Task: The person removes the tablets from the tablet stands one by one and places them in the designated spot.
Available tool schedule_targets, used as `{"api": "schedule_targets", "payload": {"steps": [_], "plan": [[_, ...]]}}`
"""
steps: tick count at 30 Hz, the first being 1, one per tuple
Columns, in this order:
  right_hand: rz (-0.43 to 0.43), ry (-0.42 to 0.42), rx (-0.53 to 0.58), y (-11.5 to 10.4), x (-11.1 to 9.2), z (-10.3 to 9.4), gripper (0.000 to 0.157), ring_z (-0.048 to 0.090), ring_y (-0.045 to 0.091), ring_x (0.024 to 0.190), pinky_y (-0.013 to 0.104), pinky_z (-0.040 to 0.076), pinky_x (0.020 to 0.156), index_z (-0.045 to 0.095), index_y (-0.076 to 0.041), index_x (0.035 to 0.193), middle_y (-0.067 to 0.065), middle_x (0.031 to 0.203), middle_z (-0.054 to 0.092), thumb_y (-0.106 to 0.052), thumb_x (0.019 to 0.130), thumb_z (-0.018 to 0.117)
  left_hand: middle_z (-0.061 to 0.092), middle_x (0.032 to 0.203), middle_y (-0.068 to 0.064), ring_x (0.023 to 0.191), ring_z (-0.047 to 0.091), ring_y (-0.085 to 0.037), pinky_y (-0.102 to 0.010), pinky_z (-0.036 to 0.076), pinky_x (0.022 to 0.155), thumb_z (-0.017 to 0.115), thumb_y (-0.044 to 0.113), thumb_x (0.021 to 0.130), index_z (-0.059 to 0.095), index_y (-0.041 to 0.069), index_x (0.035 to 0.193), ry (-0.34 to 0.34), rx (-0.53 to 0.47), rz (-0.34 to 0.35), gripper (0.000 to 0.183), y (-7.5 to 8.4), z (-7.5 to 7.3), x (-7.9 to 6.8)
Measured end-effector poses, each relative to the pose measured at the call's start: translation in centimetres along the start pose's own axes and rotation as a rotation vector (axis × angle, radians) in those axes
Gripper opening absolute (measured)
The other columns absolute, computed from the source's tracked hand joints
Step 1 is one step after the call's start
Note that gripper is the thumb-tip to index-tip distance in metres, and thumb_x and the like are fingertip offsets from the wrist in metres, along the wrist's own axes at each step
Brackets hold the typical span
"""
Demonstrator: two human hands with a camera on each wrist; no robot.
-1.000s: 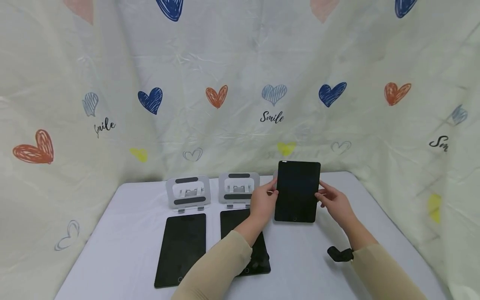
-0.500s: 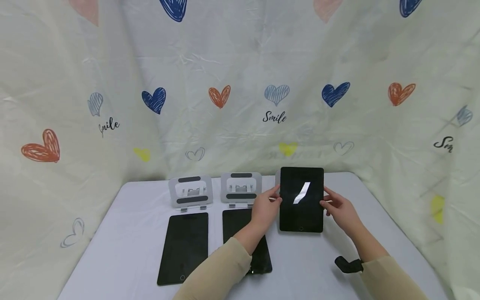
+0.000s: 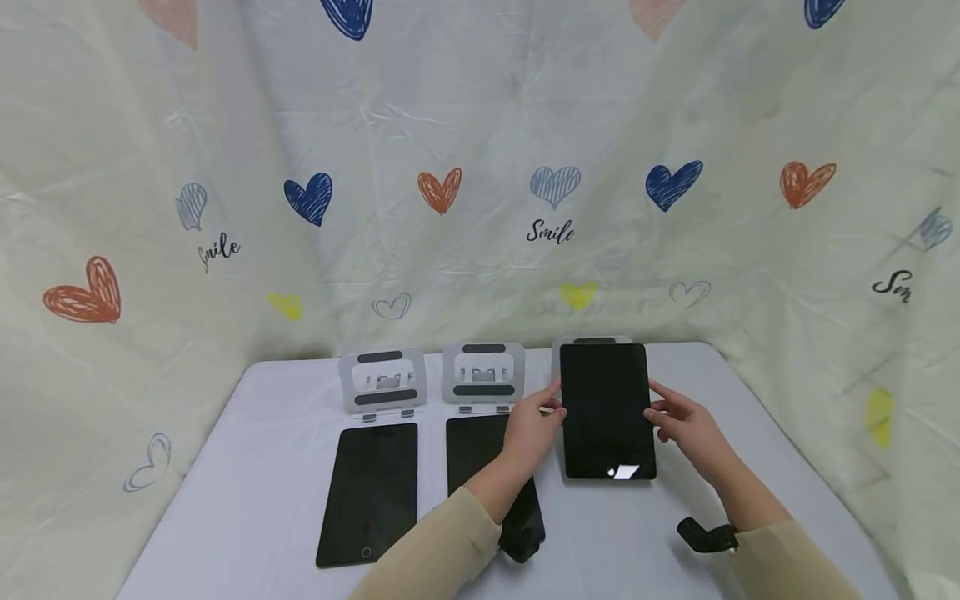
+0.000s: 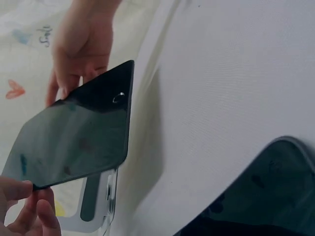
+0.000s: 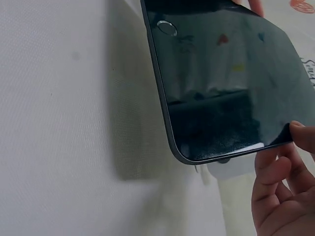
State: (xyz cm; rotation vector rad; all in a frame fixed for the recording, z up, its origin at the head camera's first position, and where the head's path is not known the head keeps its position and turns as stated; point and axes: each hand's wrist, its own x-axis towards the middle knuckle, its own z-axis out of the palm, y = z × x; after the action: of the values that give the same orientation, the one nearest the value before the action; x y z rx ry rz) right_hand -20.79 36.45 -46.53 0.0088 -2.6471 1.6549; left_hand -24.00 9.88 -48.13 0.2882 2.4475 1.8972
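Both hands hold a black tablet by its long side edges, in front of the rightmost grey stand. My left hand pinches the left edge with thumb on the screen side. On the opposite edge my right hand does the same; its thumb and curled fingers show in the right wrist view. The tablet is tilted, its home-button end toward me, and it casts a shadow on the white cloth in both wrist views. Most of the stand behind it is hidden.
Two more grey stands, a left one and a middle one, stand along the back. Before them lie a left black tablet and a middle black tablet, partly under my left arm. A heart-printed curtain hangs behind the white table.
The held tablet has come down and nearer to me, its lower end dropping lower in the head view. More of the stand's top shows behind it. Both hands keep their hold.
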Motion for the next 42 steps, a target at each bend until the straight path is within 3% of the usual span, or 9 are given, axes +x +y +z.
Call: {"api": "schedule_targets", "payload": {"steps": [9,18,26,29,35,42], "plan": [[0.118,-0.103,0.102,1.1,-0.2,-1.1,0.067,0.056,0.015,0.082,0.028,0.050,0.072,0.025,-0.003,0.156,0.005,0.104,0.061,-0.019,0.100,0.060,0.064,0.095,0.011,0.069,0.058,-0.006,-0.024,0.046,0.059,0.070,0.010,0.092,0.048,0.030,0.147,-0.172,-0.022,-0.037,0.063,-1.2,0.3,-0.6],[0.193,-0.194,0.104,1.3,-0.5,-1.6,0.069,0.057,0.015,0.090,0.032,0.049,0.079,0.020,-0.004,0.157,0.005,0.104,0.064,-0.020,0.101,0.057,0.062,0.092,0.008,0.068,0.064,-0.019,-0.028,0.048,0.057,0.077,0.012,0.087,0.037,0.036,0.153,-0.331,0.032,-0.121,0.081,-1.2,-0.1,-1.3],[0.279,-0.248,0.139,2.0,-0.9,-1.6,0.069,0.059,0.014,0.096,0.034,0.046,0.082,0.018,-0.001,0.157,0.001,0.108,0.062,-0.018,0.101,0.056,0.064,0.080,0.003,0.061,0.063,-0.019,-0.031,0.050,0.053,0.078,0.005,0.085,0.021,0.037,0.158,-0.470,0.133,-0.193,0.098,-1.3,0.2,-1.7],[0.290,-0.255,0.159,2.3,-0.9,-1.5,0.069,0.061,0.014,0.094,0.034,0.045,0.080,0.019,-0.001,0.156,0.000,0.107,0.067,-0.017,0.101,0.056,0.066,0.073,0.001,0.055,0.062,-0.020,-0.031,0.049,0.050,0.078,0.005,0.084,0.019,0.033,0.159,-0.483,0.200,-0.206,0.099,-1.5,0.3,-2.0],[0.318,-0.236,0.122,2.5,-1.1,-1.5,0.066,0.062,0.015,0.093,0.035,0.045,0.079,0.022,0.000,0.155,0.000,0.106,0.069,-0.015,0.100,0.055,0.064,0.057,-0.007,0.044,0.057,-0.018,-0.030,0.048,0.045,0.081,0.009,0.082,0.023,0.026,0.159,-0.444,0.323,-0.262,0.098,-0.8,1.1,-2.4],[0.340,-0.244,0.126,2.7,-1.5,-1.6,0.066,0.062,0.017,0.088,0.034,0.048,0.077,0.023,0.004,0.154,0.001,0.099,0.068,-0.013,0.100,0.056,0.064,0.057,-0.003,0.044,0.056,-0.015,-0.028,0.045,0.044,0.082,0.014,0.083,0.022,0.018,0.159,-0.461,0.422,-0.282,0.098,-0.5,1.7,-2.9]]}}
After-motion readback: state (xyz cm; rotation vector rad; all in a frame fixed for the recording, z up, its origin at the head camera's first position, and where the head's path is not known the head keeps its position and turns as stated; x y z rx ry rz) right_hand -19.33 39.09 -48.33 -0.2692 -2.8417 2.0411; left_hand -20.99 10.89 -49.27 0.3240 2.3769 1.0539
